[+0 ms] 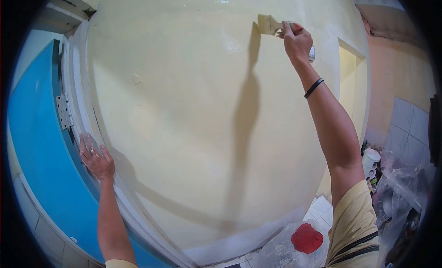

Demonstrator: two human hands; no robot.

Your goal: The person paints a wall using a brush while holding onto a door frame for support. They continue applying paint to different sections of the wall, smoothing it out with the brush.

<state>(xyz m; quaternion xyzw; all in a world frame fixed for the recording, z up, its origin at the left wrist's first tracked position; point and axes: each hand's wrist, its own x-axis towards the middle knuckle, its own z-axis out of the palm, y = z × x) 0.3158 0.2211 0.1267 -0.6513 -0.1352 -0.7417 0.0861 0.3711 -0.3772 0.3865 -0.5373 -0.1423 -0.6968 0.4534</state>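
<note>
High on the pale yellow wall [184,106], my right hand [298,43] is closed around the handle of a wide paintbrush [268,25]. The bristles point left, against or very close to the wall; a long shadow of the arm and brush falls below. Wet-looking shiny patches show near the top. My left hand [98,162] rests with its fingers spread on the white door frame [79,83] at the left, below a metal hinge [64,111]. Whitish smears mark its fingers. It holds nothing.
A blue door [43,143] stands along the left side. At lower right, a red round item [307,238] lies on clear plastic sheeting [276,252]. Further right are a white bucket [369,163] and crumpled plastic [400,180]. A doorway opening [348,79] cuts the wall.
</note>
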